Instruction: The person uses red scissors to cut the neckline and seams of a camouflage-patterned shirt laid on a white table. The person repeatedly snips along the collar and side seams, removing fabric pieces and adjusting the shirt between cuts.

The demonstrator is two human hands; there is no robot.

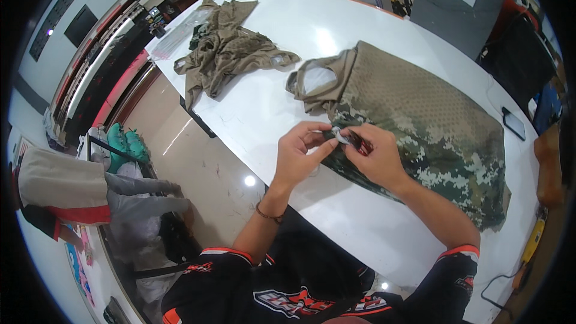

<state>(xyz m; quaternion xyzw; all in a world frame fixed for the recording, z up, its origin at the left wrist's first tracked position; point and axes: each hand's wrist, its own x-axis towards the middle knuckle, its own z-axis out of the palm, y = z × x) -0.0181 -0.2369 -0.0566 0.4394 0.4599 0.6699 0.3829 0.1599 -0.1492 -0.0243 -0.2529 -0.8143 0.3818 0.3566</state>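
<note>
I see both hands, left hand (298,150) and right hand (375,157), pinching a small white tag (341,136) at the edge of the camouflage mesh shirt (420,120) lying flat on the white counter (270,108). A second, crumpled olive shirt (225,48) lies untouched farther back, so I judge work remains.

A small white tag (340,135) with dark, reddish threads trailing to its right sits pinched between the fingertips of both hands, just above the near left edge of a camouflage shirt (420,126). The shirt lies flat on the white worktop (264,108), its tan mesh upper part toward the far side and its green and brown pixel pattern toward the near right. Its neck opening points left, showing a pale inner patch, and the collar is slightly rumpled.
</note>
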